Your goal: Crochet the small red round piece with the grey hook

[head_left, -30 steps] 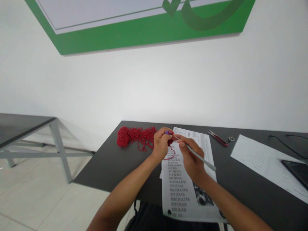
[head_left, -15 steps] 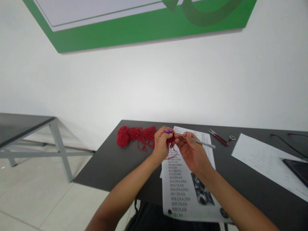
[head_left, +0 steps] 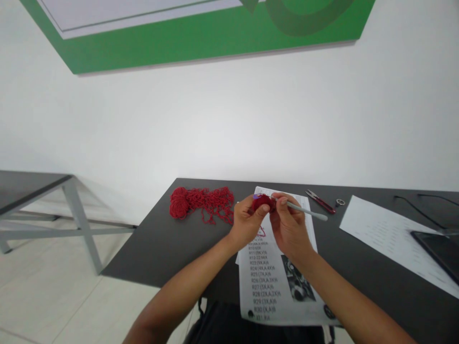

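A small red crocheted piece [head_left: 263, 202] is pinched between the thumb and fingers of my left hand [head_left: 247, 220], with a purple marker [head_left: 257, 196] at its upper left. My right hand [head_left: 289, 229] grips a crochet hook [head_left: 306, 210] with a grey handle; its tip reaches the top of the red piece. Loose red yarn [head_left: 211, 200] trails from a wound ball [head_left: 179, 203] left of my hands. Beneath both hands lies a printed pattern sheet [head_left: 265, 282] with text rows and a photo. A strand of red yarn hangs over the sheet.
Red-handled snips [head_left: 321, 201] and a small metal ring [head_left: 340, 202] lie right of the sheet on the dark table [head_left: 150, 243]. Farther right are another paper [head_left: 387, 234], a black device [head_left: 439, 251] and thin cables. A second table [head_left: 32, 186] stands at the left.
The red piece has turned and now shows more fully between my hands. My left hand has shifted slightly right, and the hook's handle points a little lower. The view has moved slightly.
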